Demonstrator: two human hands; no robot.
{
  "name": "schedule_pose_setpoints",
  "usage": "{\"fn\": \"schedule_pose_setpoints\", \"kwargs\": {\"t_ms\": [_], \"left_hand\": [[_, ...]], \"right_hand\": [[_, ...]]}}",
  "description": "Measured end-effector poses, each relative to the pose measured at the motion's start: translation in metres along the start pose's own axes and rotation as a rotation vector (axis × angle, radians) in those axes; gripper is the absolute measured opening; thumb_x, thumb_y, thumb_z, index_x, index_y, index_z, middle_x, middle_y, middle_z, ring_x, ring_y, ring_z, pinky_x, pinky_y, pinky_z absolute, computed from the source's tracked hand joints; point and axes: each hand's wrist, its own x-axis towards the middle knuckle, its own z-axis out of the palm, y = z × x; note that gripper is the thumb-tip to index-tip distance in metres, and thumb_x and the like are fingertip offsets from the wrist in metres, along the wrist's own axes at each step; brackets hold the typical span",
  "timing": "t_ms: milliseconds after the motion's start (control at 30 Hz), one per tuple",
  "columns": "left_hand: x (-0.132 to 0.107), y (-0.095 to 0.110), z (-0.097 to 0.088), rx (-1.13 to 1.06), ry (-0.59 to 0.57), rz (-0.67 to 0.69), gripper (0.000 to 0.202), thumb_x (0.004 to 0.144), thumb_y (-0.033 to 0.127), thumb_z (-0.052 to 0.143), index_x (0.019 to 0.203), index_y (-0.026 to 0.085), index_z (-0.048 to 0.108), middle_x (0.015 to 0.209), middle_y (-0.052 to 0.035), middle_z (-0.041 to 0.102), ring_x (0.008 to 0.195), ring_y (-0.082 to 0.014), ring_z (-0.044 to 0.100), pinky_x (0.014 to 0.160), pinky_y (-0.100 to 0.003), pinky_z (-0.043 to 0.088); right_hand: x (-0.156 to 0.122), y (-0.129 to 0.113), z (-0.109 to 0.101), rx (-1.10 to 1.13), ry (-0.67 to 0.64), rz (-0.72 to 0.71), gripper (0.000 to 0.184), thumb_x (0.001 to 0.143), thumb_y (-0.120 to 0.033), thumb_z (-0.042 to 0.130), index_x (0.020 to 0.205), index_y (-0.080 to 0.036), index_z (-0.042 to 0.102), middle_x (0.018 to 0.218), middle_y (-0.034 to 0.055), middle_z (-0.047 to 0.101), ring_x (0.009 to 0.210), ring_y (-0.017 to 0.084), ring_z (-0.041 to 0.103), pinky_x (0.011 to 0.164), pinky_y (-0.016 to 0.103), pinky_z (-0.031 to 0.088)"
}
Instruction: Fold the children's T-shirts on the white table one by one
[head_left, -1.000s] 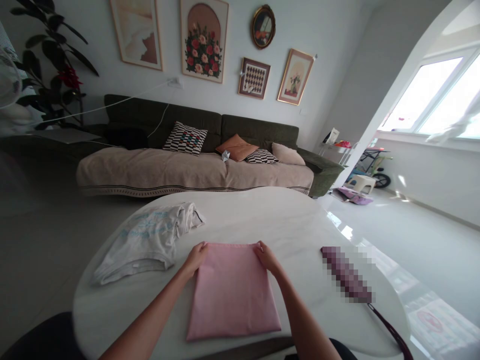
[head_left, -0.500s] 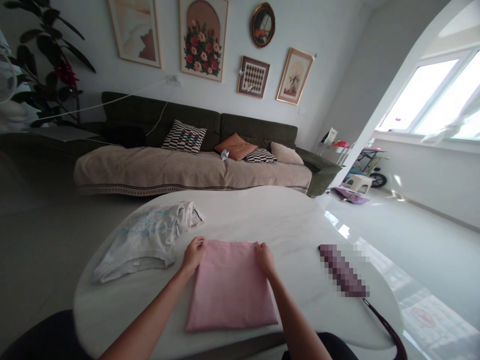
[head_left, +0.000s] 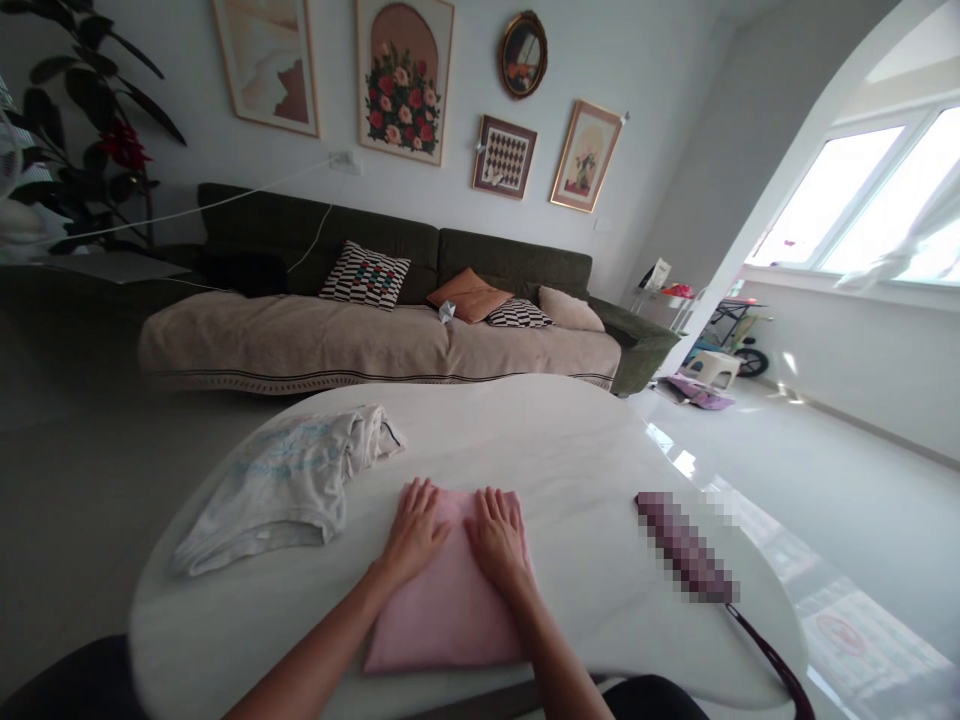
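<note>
A folded pink cloth [head_left: 450, 620] lies flat on the white table [head_left: 600, 600] right in front of me. My left hand [head_left: 414, 530] rests palm down on its far left part, fingers stretched out. Beside it, my right hand [head_left: 497, 535] lies flat on the far right part with its fingers extended. Both palms touch the cloth and neither grips it. What kind of cloth piece it is, I cannot tell. To the left, a crumpled light grey shirt [head_left: 289, 490] with faint blue print lies apart from my hands.
A blurred-out dark purple item [head_left: 686, 550] with a wrist strap [head_left: 769, 650] lies at the table's right side. Past the far table edge stands a green sofa [head_left: 517, 260] with a beige cover [head_left: 360, 340] and several cushions.
Both hands have let go of the cloth's far corners and moved inward, now pressed flat on top of it. The grey shirt has stayed in place.
</note>
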Motion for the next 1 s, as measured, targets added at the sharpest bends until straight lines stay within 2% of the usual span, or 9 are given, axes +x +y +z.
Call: {"fn": "schedule_pose_setpoints", "kwargs": {"t_ms": [133, 267, 367, 467, 567, 700, 833, 900, 1000], "left_hand": [[-0.012, -0.003, 0.011, 0.111, -0.066, 0.007, 0.056, 0.080, 0.046, 0.043, 0.128, 0.018, 0.042, 0.138, -0.0118, 0.035, 0.129, -0.0318, 0.022, 0.103, -0.047, 0.022], [-0.013, -0.002, 0.013, 0.225, -0.097, -0.055, 0.061, 0.081, 0.048, 0.039, 0.132, 0.016, 0.034, 0.141, -0.0120, 0.029, 0.130, -0.0334, 0.017, 0.101, -0.047, 0.024], [-0.012, 0.001, 0.011, 0.262, -0.114, -0.075, 0.064, 0.081, 0.049, 0.037, 0.133, 0.011, 0.031, 0.141, -0.0128, 0.029, 0.130, -0.0324, 0.018, 0.101, -0.045, 0.023], [-0.011, 0.001, 0.010, 0.273, -0.132, -0.075, 0.063, 0.082, 0.048, 0.034, 0.133, 0.012, 0.032, 0.141, -0.0119, 0.029, 0.129, -0.0320, 0.019, 0.100, -0.045, 0.024], [-0.012, -0.001, 0.009, 0.277, -0.139, -0.069, 0.061, 0.082, 0.045, 0.036, 0.133, 0.013, 0.032, 0.140, -0.0115, 0.030, 0.130, -0.0306, 0.020, 0.100, -0.043, 0.025], [-0.011, -0.008, 0.008, 0.288, -0.121, -0.089, 0.065, 0.083, 0.047, 0.034, 0.133, 0.006, 0.029, 0.140, -0.0166, 0.029, 0.130, -0.0312, 0.017, 0.101, -0.043, 0.025], [-0.008, -0.006, 0.003, 0.281, -0.121, -0.088, 0.065, 0.083, 0.048, 0.034, 0.132, 0.004, 0.032, 0.139, -0.0186, 0.030, 0.129, -0.0325, 0.020, 0.099, -0.044, 0.028], [-0.014, 0.005, 0.000, 0.277, -0.110, -0.074, 0.063, 0.084, 0.045, 0.033, 0.131, 0.004, 0.033, 0.139, -0.0193, 0.029, 0.129, -0.0330, 0.020, 0.099, -0.046, 0.027], [-0.041, 0.025, -0.003, 0.252, -0.079, 0.025, 0.059, 0.085, 0.043, 0.032, 0.133, 0.008, 0.032, 0.141, -0.0151, 0.025, 0.131, -0.0287, 0.015, 0.103, -0.045, 0.024]], "right_hand": [[0.001, 0.014, 0.008, 0.011, -0.082, 0.059, 0.057, 0.087, -0.049, 0.024, 0.137, -0.023, 0.020, 0.145, 0.0024, 0.017, 0.133, 0.021, 0.008, 0.105, 0.044, 0.009], [0.014, 0.029, -0.008, -0.002, -0.146, 0.212, 0.060, 0.087, -0.052, 0.018, 0.138, -0.022, 0.013, 0.145, 0.0043, 0.015, 0.133, 0.021, 0.007, 0.102, 0.054, 0.007], [0.011, 0.017, -0.022, -0.055, -0.098, 0.212, 0.061, 0.087, -0.050, 0.022, 0.138, -0.017, 0.017, 0.144, 0.0091, 0.013, 0.133, 0.024, 0.004, 0.101, 0.057, -0.002], [-0.018, -0.018, -0.021, -0.005, -0.087, 0.038, 0.061, 0.086, -0.050, 0.027, 0.138, -0.018, 0.017, 0.145, 0.0080, 0.011, 0.133, 0.024, 0.005, 0.103, 0.055, 0.002], [-0.068, -0.042, -0.009, 0.108, -0.135, -0.139, 0.061, 0.086, -0.052, 0.026, 0.138, -0.024, 0.012, 0.144, 0.0036, 0.016, 0.133, 0.022, 0.011, 0.104, 0.051, 0.013], [-0.130, -0.016, -0.009, 0.086, -0.102, -0.051, 0.058, 0.086, -0.054, 0.024, 0.137, -0.028, 0.014, 0.144, 0.0002, 0.015, 0.133, 0.021, 0.011, 0.105, 0.046, 0.017], [-0.156, 0.024, -0.031, -0.013, -0.142, 0.149, 0.060, 0.086, -0.054, 0.021, 0.137, -0.023, 0.017, 0.143, 0.0034, 0.017, 0.132, 0.023, 0.013, 0.104, 0.051, 0.017], [-0.155, 0.023, -0.039, -0.054, -0.114, 0.203, 0.059, 0.087, -0.051, 0.021, 0.136, -0.020, 0.020, 0.143, 0.0058, 0.016, 0.132, 0.025, 0.011, 0.102, 0.055, 0.015], [-0.143, -0.003, -0.039, -0.032, -0.035, 0.127, 0.055, 0.088, -0.047, 0.022, 0.137, -0.023, 0.020, 0.143, 0.0049, 0.015, 0.132, 0.025, 0.010, 0.102, 0.054, 0.017]]}}
